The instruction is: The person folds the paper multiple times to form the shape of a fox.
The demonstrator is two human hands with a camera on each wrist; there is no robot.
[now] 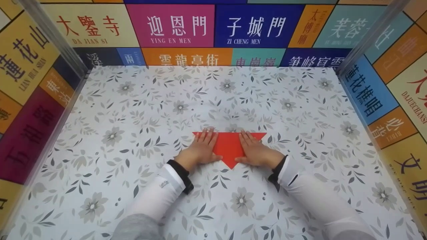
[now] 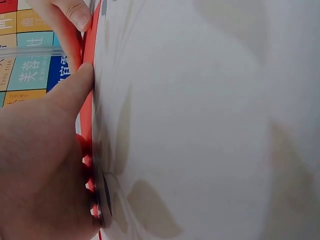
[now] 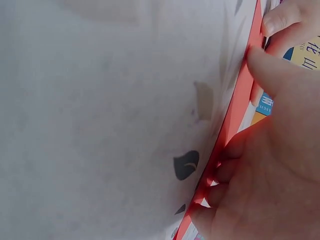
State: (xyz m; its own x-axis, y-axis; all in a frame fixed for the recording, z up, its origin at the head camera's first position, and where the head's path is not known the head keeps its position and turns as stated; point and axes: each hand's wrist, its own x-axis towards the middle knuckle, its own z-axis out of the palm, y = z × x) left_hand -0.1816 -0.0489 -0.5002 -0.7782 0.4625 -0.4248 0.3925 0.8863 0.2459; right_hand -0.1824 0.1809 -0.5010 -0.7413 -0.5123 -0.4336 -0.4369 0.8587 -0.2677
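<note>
A red paper triangle (image 1: 230, 146) lies flat on the patterned table, its long edge at the back and its point toward the person. My left hand (image 1: 203, 146) rests on its left part, fingers straight and pointing away, thumb near the lower left edge. On the right part my right hand (image 1: 255, 150) presses in the same way, its thumb close to the front point. In the left wrist view the red paper (image 2: 87, 110) shows edge-on under the fingers. The right wrist view has the paper (image 3: 232, 115) as a thin red strip beneath fingers and thumb.
The white table (image 1: 166, 206) carries a grey leaf and flower print. Colourful panels with Chinese lettering (image 1: 170, 25) stand along the back and both sides. Clear strips (image 1: 370, 33) run up the corners. Dark bands (image 1: 180, 173) circle both wrists over white sleeves.
</note>
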